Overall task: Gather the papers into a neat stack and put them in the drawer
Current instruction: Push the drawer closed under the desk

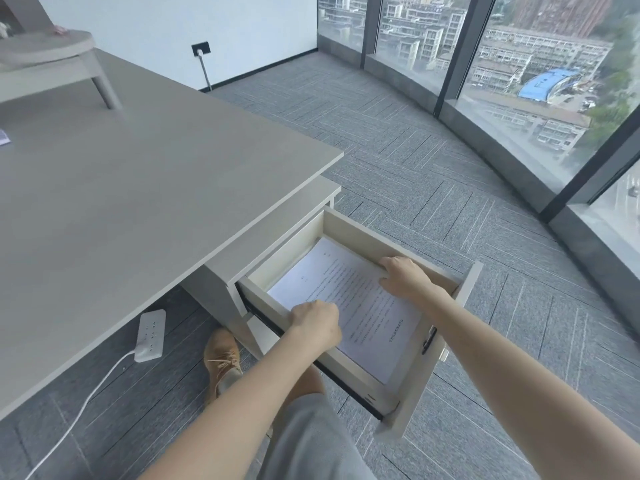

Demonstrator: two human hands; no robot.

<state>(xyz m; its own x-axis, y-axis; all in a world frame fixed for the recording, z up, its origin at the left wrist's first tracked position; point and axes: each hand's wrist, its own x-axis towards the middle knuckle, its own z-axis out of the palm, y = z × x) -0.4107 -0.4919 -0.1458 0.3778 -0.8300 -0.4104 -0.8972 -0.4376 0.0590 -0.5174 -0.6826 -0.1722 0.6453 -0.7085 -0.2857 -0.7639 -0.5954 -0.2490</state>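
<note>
The drawer (pixel 360 237) under the grey desk is pulled out wide, its pale inside showing. A stack of white printed papers (pixel 349 303) lies flat on the drawer's bottom. My left hand (pixel 317 323) reaches over the near side wall, fingers curled down on the near edge of the papers. My right hand (pixel 403 277) rests on the far right edge of the stack, fingers bent over it. Both hands press on the stack from opposite sides.
The grey desk top (pixel 138 188) spreads to the left, with a small raised shelf (pixel 48 60) at its back. Below it lie a white power strip (pixel 150 336) with its cable and my brown shoe (pixel 223 358). Grey carpet and tall windows (pixel 519 64) are to the right.
</note>
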